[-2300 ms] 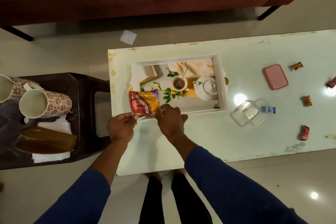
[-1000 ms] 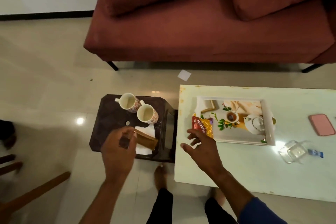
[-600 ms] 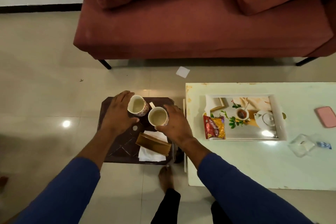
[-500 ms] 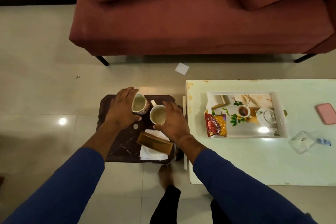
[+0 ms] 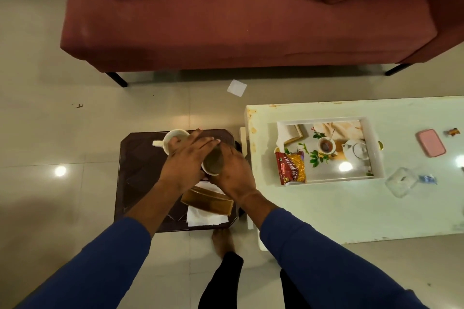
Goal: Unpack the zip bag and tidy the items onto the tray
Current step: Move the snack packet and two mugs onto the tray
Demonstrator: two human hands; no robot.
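Both my hands cup one floral mug (image 5: 213, 164) above the dark stool (image 5: 140, 170). My right hand (image 5: 234, 175) wraps its right side and my left hand (image 5: 185, 160) presses against its left side, fingers stretched out. A second mug (image 5: 175, 137) stands on the stool behind, partly hidden by my left fingers. On the white table, the white picture-printed tray (image 5: 375, 148) has a red and yellow snack packet (image 5: 291, 168) lying over its left front corner. The clear zip bag (image 5: 401, 184) lies to the right of the tray.
A brown wooden holder (image 5: 208, 202) rests on white tissues (image 5: 203, 219) at the stool's front. A pink case (image 5: 430, 143) and a wrapped candy (image 5: 453, 131) lie on the table's right. A red sofa (image 5: 226, 20) stands behind, with a paper scrap (image 5: 236, 87) on the floor.
My hands left the snack packet on the tray and went to the stool. Each first took a mug; now my left hand has shifted right and both hold the nearer mug.
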